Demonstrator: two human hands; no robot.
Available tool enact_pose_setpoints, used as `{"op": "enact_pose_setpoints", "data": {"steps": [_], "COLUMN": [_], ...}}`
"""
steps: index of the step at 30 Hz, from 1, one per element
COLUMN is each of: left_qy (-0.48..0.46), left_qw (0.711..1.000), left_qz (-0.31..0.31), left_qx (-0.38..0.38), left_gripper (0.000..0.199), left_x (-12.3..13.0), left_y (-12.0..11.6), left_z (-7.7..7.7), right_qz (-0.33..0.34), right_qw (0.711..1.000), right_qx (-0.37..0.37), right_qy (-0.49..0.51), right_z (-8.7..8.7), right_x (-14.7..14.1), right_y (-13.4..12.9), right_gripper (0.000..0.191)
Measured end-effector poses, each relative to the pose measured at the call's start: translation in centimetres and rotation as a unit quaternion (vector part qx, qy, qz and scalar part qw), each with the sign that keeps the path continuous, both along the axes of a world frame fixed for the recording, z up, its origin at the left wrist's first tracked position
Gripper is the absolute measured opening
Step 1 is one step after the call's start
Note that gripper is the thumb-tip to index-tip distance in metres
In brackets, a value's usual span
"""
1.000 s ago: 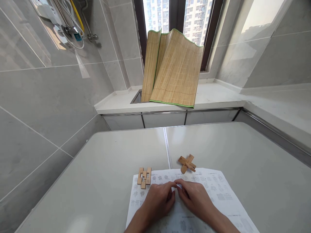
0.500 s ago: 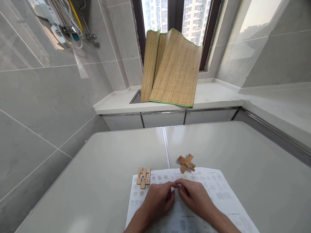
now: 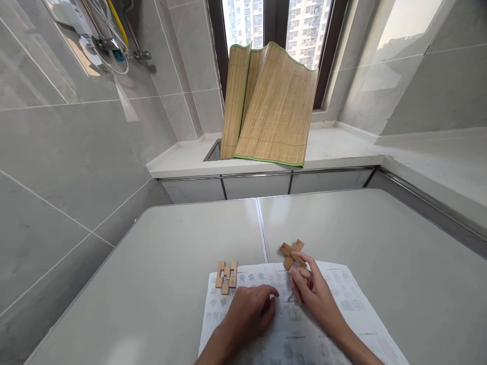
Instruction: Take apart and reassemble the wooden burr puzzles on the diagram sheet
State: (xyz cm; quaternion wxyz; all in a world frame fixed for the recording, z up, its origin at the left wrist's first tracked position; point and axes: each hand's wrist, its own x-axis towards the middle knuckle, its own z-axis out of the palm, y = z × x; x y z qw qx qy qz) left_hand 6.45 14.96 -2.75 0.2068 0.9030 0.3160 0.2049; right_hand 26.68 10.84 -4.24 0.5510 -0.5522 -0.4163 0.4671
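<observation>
My left hand [image 3: 251, 310] rests on the printed sheet, its fingers curled in and nothing visible in them. Close by its knuckles, a light wooden puzzle assembly [image 3: 225, 277] of interlocked notched pieces lies on the sheet's upper left corner. My right hand [image 3: 311, 288] reaches forward with the index finger stretched out over a darker wooden puzzle cross [image 3: 291, 251]. That fingertip overlaps the cross; whether it touches is unclear. The thumb and index are apart, the other fingers bent. Part of the cross is hidden behind the index finger.
The white sheet [image 3: 357, 317] carries small printed puzzle diagrams and lies on a pale table [image 3: 160, 284] with a seam down its middle. Beyond stands a white counter [image 3: 338, 144] with a folded bamboo mat [image 3: 274, 111] against the window. Shower fittings [image 3: 108, 48] hang on the left wall.
My hands have parted; before, their fingertips met over the sheet. The right hand has moved forward and right to the wooden cross. The left hand has stayed nearly in place, its index finger now bent down.
</observation>
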Motion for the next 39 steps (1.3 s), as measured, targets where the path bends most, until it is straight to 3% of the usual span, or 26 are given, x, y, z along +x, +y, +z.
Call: {"op": "enact_pose_setpoints", "data": {"steps": [4,10,16,19,23,25,29,34,39], "left_qy": [-0.004,-0.026,-0.135,-0.19,-0.206,-0.199,-0.214,-0.213,-0.194], "left_qw": [1.0,1.0,0.982,0.973,0.967,0.958,0.948,0.962,0.973], "left_qz": [-0.003,0.004,0.117,0.126,0.058,0.022,0.001,0.05,0.054], "left_qx": [0.005,0.006,0.057,0.02,-0.136,-0.203,-0.235,-0.165,-0.113], "left_gripper": [0.021,0.023,0.021,0.048,0.105,0.115,0.101,0.095,0.096], "left_x": [0.0,0.0,-0.2,-0.3,-0.6,-0.7,-0.5,-0.3,-0.5], "left_y": [-0.1,0.0,0.2,0.3,0.3,0.2,0.0,0.0,0.3], "left_z": [0.1,0.0,0.5,0.9,1.0,0.9,1.1,1.2,0.6], "right_qz": [0.0,0.008,0.075,0.112,0.179,0.211,0.236,0.211,0.17], "right_qw": [0.997,0.995,0.992,0.988,0.974,0.967,0.963,0.971,0.981], "right_qx": [-0.024,-0.014,-0.006,0.012,0.031,0.037,0.034,0.002,-0.014], "right_qy": [0.076,0.103,0.097,0.106,0.137,0.139,0.13,0.109,0.096], "right_z": [0.4,1.1,1.8,1.4,0.8,0.8,1.5,2.2,2.2], "right_x": [0.2,0.7,0.3,0.3,0.4,0.3,0.2,-0.1,-0.8], "right_y": [0.5,0.6,0.0,-0.2,-0.7,-0.8,-0.8,-0.6,-0.7], "right_gripper": [0.059,0.045,0.049,0.05,0.05,0.05,0.046,0.045,0.05]}}
